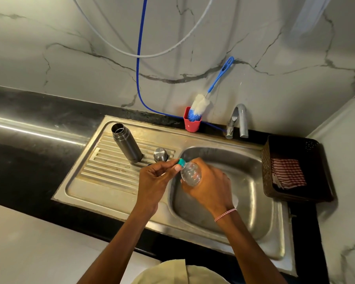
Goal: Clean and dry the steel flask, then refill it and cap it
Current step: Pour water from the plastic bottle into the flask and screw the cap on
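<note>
Right hand [210,185] grips plastic bottle [191,174]; left hand [155,177] pinches its cap [181,161].

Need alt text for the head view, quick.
Over the steel sink, the right hand holds a clear plastic bottle while left hand fingers grip its teal cap; the open steel flask stands on the drainboard.

Home kitchen, by the look of it. A steel sink [223,228] with ribbed drainboard [111,169] is sitting in a black counter [29,160]; a tap [239,120] is standing against marble-look wall tiles [70,48]; a bottle brush [201,104] is leaning in a red cup [191,126].
</note>
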The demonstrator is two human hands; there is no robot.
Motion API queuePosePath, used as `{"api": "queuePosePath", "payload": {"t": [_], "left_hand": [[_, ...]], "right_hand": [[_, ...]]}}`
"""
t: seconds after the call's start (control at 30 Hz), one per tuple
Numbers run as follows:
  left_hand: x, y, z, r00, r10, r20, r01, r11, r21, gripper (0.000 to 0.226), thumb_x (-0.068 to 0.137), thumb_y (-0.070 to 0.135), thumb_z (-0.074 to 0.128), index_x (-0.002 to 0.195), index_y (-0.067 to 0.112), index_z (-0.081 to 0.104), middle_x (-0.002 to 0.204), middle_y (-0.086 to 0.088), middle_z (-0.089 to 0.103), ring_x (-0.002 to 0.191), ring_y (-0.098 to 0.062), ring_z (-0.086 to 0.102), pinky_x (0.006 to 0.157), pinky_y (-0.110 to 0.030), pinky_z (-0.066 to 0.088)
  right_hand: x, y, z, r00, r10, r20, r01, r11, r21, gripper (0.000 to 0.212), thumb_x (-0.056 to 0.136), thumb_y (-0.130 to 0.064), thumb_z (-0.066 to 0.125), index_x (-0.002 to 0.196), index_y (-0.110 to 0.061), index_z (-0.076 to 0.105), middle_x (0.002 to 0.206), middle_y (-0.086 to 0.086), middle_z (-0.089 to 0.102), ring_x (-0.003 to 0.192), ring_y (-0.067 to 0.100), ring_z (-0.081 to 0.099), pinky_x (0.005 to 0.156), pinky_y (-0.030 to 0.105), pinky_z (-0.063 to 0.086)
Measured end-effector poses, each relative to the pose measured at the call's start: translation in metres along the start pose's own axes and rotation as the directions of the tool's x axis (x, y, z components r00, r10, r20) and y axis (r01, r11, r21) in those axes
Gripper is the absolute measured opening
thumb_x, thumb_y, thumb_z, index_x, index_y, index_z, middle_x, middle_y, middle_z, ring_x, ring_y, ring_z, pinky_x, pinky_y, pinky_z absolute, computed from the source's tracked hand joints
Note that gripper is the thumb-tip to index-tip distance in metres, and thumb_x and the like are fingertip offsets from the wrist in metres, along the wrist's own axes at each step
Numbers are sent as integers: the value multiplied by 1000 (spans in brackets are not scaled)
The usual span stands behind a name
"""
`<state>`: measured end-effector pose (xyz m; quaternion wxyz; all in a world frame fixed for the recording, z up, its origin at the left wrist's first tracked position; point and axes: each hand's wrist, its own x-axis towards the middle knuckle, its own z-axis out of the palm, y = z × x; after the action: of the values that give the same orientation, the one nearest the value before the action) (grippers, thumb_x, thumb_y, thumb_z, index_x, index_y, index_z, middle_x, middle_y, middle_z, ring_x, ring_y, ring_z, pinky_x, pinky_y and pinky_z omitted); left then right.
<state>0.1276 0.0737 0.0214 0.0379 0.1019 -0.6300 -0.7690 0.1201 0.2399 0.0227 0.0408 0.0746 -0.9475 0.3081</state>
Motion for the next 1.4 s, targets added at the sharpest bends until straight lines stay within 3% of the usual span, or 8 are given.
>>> {"api": "queuePosePath", "payload": {"t": [0.2, 0.4, 0.5, 0.6, 0.8, 1.07, 1.23, 1.4], "left_hand": [[8, 6, -12, 995, 32, 95, -30, 999, -17, 31, 83, -12, 72, 114, -6, 72, 108, -17, 77, 107, -33, 74, 96, -37, 59], [13, 19, -15, 964, 26, 264, -9, 998, -65, 21, 86, 5, 70, 105, 7, 79, 114, -18, 76, 113, -33, 71, 100, -40, 56], [13, 21, -9, 974, 26, 223, -17, 999, -42, 32, 92, 6, 67, 122, -2, 71, 120, -17, 74, 117, -31, 70, 100, -37, 56], [11, 19, 3, 995, -23, 94, 29, 998, -62, 34, 92, 10, 69, 123, -2, 71, 115, -14, 76, 110, -23, 72, 95, -29, 56], [16, 17, 7, 995, -93, -41, 87, 988, -128, 27, 91, 7, 71, 116, 0, 74, 106, -12, 79, 97, -17, 74, 85, -23, 58], [24, 24, -3, 997, -45, 61, 53, 988, -142, 36, 84, 12, 71, 117, -1, 73, 110, -17, 77, 105, -28, 74, 87, -29, 60], [26, 21, -5, 996, -44, 80, 56, 986, -156, 33, 84, 11, 71, 114, -1, 74, 110, -19, 77, 106, -30, 74, 89, -29, 59], [14, 7, -9, 996, -75, 38, 79, 991, -104, 33, 84, 9, 73, 115, -2, 74, 110, -16, 77, 110, -29, 73, 100, -36, 57]], "right_hand": [[7, -2, -8, 966, 56, 252, -132, 947, 294, 61, 65, -59, 84, 115, -31, 63, 99, -13, 71, 87, 8, 67, 79, 32, 59], [14, -9, -35, 722, -134, 679, -528, 528, 665, 31, 83, -12, 80, 111, -10, 67, 89, 10, 73, 78, 29, 69, 75, 48, 59], [16, -16, -22, 869, 55, 492, -391, 686, 614, 34, 77, -30, 86, 104, -21, 68, 89, 1, 75, 78, 19, 73, 76, 43, 60], [14, -25, -12, 978, 124, 170, -143, 984, 102, 55, 73, -62, 78, 114, -30, 60, 99, -10, 71, 89, 13, 68, 75, 29, 51], [9, -40, -6, 998, 58, 24, -48, 954, -294, 61, 85, -67, 57, 129, -27, 42, 114, 2, 69, 99, 31, 68, 81, 39, 52], [29, -26, -7, 975, 87, 204, -102, 993, 64, 73, 65, -74, 72, 122, -29, 59, 106, -9, 72, 94, 15, 66, 82, 32, 57], [38, -20, -18, 943, -2, 333, -74, 974, 216, 47, 69, -56, 83, 104, -31, 64, 88, -15, 70, 75, 1, 65, 65, 13, 49], [31, -8, -9, 907, -9, 421, -91, 972, 218, 55, 67, -62, 81, 108, -33, 59, 97, -14, 68, 82, 1, 65, 70, 21, 53]]}}
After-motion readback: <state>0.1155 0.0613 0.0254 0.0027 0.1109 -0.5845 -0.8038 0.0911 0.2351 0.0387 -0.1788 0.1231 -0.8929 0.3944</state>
